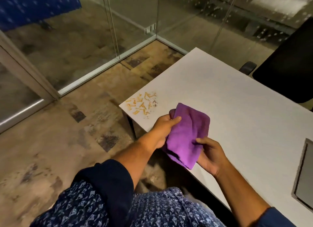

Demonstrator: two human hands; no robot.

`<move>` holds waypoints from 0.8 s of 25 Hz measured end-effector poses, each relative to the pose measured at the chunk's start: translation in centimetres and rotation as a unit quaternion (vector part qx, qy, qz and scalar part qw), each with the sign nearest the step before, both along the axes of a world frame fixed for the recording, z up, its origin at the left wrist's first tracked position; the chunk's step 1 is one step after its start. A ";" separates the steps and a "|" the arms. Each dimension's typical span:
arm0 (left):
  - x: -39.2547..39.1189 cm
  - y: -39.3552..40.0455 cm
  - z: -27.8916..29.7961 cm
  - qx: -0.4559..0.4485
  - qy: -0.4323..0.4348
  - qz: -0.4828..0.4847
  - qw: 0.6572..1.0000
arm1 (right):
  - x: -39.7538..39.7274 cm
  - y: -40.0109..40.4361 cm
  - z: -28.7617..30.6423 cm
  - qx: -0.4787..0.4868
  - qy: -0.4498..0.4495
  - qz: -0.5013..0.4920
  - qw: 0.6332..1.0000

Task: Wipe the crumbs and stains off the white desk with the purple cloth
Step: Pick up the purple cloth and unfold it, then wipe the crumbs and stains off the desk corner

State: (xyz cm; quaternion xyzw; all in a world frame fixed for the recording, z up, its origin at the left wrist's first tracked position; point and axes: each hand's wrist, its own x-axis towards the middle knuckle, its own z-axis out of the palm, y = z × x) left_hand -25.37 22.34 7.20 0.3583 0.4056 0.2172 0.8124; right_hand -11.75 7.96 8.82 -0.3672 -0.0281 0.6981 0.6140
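The purple cloth is held folded between both hands, just above the near-left edge of the white desk. My left hand pinches its upper left corner with thumb on top. My right hand grips its lower right part from underneath. Several orange crumbs with some dark specks lie scattered on the desk's left corner, a short way beyond the cloth and apart from it.
A black office chair stands at the desk's far right side. A grey rectangular cable hatch is set into the desk at the right. Glass partition walls enclose the carpeted floor on the left.
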 end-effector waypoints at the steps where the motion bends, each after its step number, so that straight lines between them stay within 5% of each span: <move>1: -0.5 0.8 0.2 -0.018 -0.001 -0.008 1.000 | 0.1 0.8 -0.4 0.005 -0.006 0.001 1.000; 9: 0.5 7.8 -3.2 -0.032 0.170 -0.083 0.981 | 1.8 9.4 -2.9 0.000 -0.024 -0.012 1.000; 20: 2.8 21.9 -3.2 0.032 0.145 0.014 0.989 | 3.8 20.3 -3.7 -0.039 0.027 -0.083 0.995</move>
